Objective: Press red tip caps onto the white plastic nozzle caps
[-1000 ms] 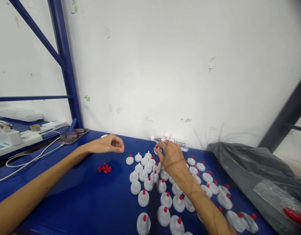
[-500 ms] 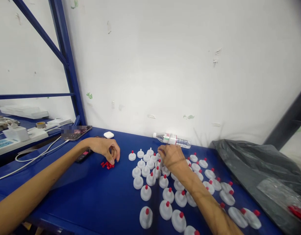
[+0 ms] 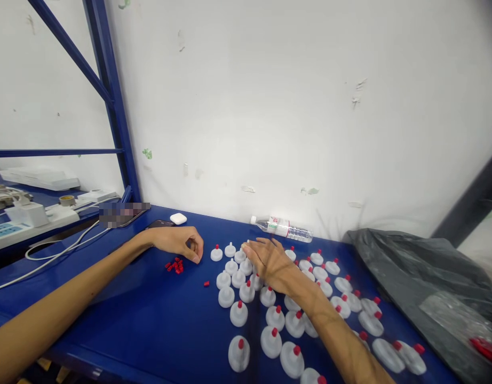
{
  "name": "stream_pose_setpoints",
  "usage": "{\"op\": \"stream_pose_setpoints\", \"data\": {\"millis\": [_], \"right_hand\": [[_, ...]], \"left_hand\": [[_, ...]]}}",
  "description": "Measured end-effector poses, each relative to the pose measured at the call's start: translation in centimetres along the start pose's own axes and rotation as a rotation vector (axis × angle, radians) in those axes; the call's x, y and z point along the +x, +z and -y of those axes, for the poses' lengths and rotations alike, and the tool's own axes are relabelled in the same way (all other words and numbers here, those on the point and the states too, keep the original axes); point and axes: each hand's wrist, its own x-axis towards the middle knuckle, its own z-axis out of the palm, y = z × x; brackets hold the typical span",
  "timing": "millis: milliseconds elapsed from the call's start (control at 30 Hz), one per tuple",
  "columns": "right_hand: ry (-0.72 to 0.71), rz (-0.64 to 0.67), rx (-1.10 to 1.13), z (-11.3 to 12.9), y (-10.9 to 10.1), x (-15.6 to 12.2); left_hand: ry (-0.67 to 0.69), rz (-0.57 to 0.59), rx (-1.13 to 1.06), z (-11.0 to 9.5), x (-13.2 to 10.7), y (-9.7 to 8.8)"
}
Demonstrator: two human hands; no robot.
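Several white dome-shaped caps (image 3: 238, 313), most with a red tip, stand in rows on the blue table (image 3: 150, 325). My right hand (image 3: 270, 260) lies low over the far rows, fingers stretched out to the left and touching the caps there. My left hand (image 3: 179, 241) rests on the table just left of the caps, fingers curled into a pinch; what they hold is hidden. A small pile of loose red tips (image 3: 174, 265) lies right below that hand. One single red tip (image 3: 206, 284) lies apart on the table.
A clear water bottle (image 3: 281, 228) lies by the white wall. A dark plastic bag (image 3: 422, 277) covers the right end. A white earbud case (image 3: 177, 218), a phone (image 3: 121, 214) and cables sit far left, beside a blue frame post (image 3: 110, 101).
My left hand dipped to the red pile, then drew back slightly right in a pinch. A single red tip now lies apart. My right hand moved left and flattened over the caps.
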Motion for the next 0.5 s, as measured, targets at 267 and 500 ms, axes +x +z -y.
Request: {"op": "stream_pose_setpoints", "data": {"millis": [267,500], "right_hand": [[-0.084,-0.190,0.004,0.3,-1.8,1.0],[-0.243,-0.181,-0.035,0.8,-1.5,1.1]], "left_hand": [[0.021,-0.213,-0.104,-1.1,0.3,-0.1],[0.037,-0.647,-0.056,-3.5,1.7,1.6]]}}
